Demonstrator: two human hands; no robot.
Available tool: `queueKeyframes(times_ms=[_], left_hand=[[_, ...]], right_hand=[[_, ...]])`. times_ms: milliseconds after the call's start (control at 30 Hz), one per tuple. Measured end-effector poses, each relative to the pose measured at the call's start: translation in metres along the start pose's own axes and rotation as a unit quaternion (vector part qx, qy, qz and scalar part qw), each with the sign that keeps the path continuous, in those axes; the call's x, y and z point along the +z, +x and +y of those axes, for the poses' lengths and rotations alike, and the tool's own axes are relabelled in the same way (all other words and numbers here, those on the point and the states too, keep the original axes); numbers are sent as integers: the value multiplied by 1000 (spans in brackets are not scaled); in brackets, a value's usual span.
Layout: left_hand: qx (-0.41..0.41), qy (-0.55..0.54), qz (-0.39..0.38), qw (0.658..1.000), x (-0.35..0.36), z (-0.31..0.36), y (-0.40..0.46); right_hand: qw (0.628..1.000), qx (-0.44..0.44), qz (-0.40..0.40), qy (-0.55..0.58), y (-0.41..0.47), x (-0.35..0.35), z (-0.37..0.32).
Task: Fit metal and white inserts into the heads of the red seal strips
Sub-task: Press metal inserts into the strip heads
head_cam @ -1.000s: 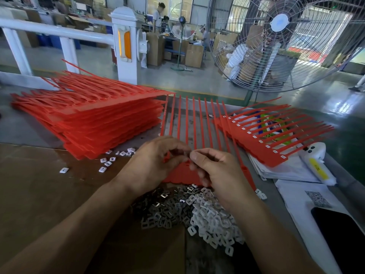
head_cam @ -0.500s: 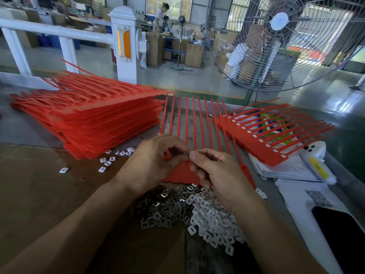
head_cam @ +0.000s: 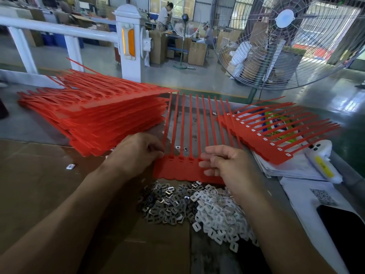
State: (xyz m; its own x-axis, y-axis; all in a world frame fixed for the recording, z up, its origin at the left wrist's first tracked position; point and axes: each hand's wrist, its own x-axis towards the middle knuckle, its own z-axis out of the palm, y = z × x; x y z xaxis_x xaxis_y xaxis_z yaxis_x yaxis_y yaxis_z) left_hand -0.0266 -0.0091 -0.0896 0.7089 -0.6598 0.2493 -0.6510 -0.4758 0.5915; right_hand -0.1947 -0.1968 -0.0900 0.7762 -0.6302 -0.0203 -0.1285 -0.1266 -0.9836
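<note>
Left forearm: reaching in from the lower left, bare, angling up toward the middle.
Left hand (head_cam: 136, 153): lying knuckles up, fingers curling under at its right edge.
Right forearm: coming in from the lower right, bare.
Right hand (head_cam: 227, 165): lying back up, fingers (head_cam: 209, 164) bending and pointing left, slightly spread.

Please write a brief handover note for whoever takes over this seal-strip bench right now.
Left hand: fingers curled at the left end of the red plastic seal-strip sheet on the table; whether it pinches an insert is hidden.
Right hand: fingers resting on the sheet's right end.
Supplies: pile of grey metal inserts and pile of white plastic inserts lie just below the sheet.
Done: sheet of red strips with white inserts showing lies on the right.
Left: this sheet's heads, then the tall stack of red strip sheets on the left.
</note>
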Motion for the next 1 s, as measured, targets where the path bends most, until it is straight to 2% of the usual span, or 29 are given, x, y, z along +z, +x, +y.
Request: queueKeyframes(times_ms=[333,600,1000], left_hand=[[-31,-9,-20,999,3,-1,0],[-40,-34,-37,998,2,-3,0],[-54,-32,13,998,9,-7,2]], right_hand=[[999,8,-1,37,-5,1,-6],[999,-20,9,-41,-7,0,-7],[998,-15,-5,-63,-6,-1,-7]])
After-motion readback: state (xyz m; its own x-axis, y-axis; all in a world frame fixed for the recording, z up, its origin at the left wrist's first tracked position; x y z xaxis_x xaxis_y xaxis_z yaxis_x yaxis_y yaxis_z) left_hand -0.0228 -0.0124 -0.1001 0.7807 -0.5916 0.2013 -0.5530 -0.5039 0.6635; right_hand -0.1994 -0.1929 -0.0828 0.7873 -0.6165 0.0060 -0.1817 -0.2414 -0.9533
